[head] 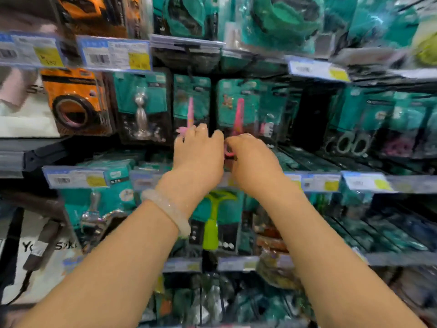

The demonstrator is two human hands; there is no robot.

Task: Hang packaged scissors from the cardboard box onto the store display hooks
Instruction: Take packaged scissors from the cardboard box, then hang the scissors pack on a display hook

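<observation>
Bright even store light; heavy motion blur throughout; wide-angle bending at edges; plastic glare.

Bare arms, one bangle

We see both forearms sleeveless; our left wrist wears a pale, translucent whitish bangle [168, 210], and both hands [198, 152] carry no rings.

a retail shop aisle: rows of teal carded packages [237, 110] hang on display hooks, with barcoded price tags [114, 55] clipped along the rails and boxed orange tape [75, 100] beside them.

Pink scissors [237, 119] on teal card, orange tape pack [75, 100]
</observation>
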